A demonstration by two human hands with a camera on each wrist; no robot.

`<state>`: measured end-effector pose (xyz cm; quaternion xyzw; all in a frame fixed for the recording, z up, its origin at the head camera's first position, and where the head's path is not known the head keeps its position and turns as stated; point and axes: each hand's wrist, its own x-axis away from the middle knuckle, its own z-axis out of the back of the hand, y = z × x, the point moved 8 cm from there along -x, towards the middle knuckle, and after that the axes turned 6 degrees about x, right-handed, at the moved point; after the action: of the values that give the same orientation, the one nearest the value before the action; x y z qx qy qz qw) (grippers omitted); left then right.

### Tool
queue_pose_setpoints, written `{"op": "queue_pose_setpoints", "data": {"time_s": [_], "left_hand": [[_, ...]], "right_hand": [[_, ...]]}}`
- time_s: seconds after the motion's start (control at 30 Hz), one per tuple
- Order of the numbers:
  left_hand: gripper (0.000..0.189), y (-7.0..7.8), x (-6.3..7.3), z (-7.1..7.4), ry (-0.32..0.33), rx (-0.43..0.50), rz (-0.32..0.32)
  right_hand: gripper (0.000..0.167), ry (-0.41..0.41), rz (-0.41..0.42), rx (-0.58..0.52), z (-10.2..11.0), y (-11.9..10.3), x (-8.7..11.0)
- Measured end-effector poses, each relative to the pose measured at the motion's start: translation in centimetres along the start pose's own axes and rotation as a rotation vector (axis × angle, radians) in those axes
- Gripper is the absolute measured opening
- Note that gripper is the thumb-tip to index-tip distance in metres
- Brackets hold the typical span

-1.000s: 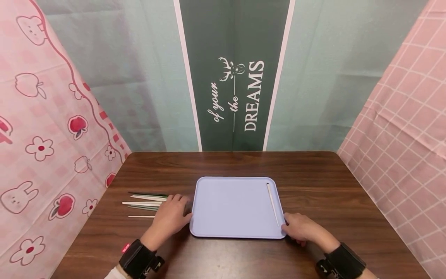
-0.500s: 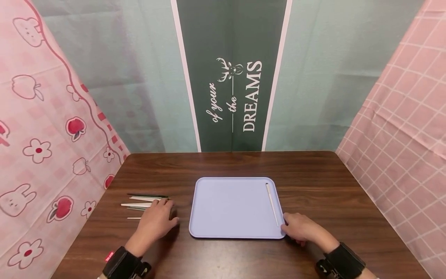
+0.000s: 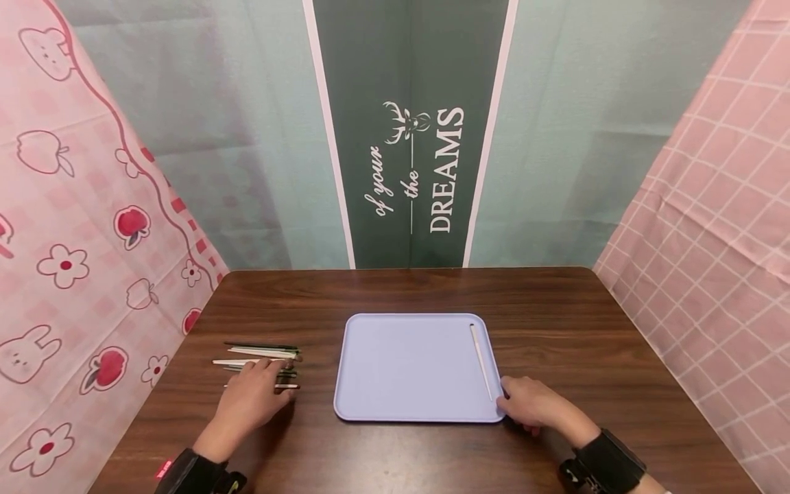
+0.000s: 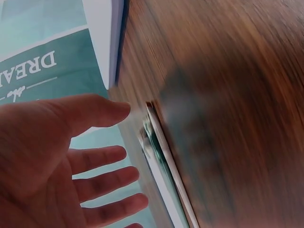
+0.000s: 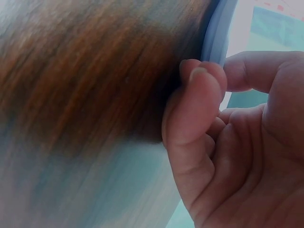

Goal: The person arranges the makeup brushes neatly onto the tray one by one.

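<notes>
On the lavender tray a slim white brush with a dark tip lies along the right side. My right hand grips the tray's near right corner; in the right wrist view its thumb and curled fingers meet at the tray edge. Left of the tray lie several thin brushes, white, green and dark, their tufted ends toward the tray. Over them is my left hand, holding nothing and partly covering them. In the left wrist view its fingers are extended, beside a white-handled brush.
The dark wooden table carries everything. Pink patterned cloth hangs on the left, a pink checked cloth on the right, and a green curtain behind.
My left hand has moved left from the tray's left edge to the brushes, uncovering their tufted ends. My right hand stays at the tray corner, and the brush on the tray lies as before.
</notes>
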<state>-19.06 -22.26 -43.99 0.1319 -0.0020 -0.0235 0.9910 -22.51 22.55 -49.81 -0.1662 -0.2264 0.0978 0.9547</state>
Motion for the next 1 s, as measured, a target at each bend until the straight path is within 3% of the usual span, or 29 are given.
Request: {"op": "queue_pose_setpoints", "data": {"time_s": [0.5,1.0], "left_hand": [[0.049,-2.2,0.2,-0.3,-0.028,0.005,0.02],[0.028,-3.1,0.1,-1.1,-0.015,0.018,0.025]], "right_hand": [[0.017,-0.003,-0.005,-0.007,-0.1,0.1,-0.1],[0.016,0.008,-0.001,-0.011,0.0,-0.2,0.0]]}}
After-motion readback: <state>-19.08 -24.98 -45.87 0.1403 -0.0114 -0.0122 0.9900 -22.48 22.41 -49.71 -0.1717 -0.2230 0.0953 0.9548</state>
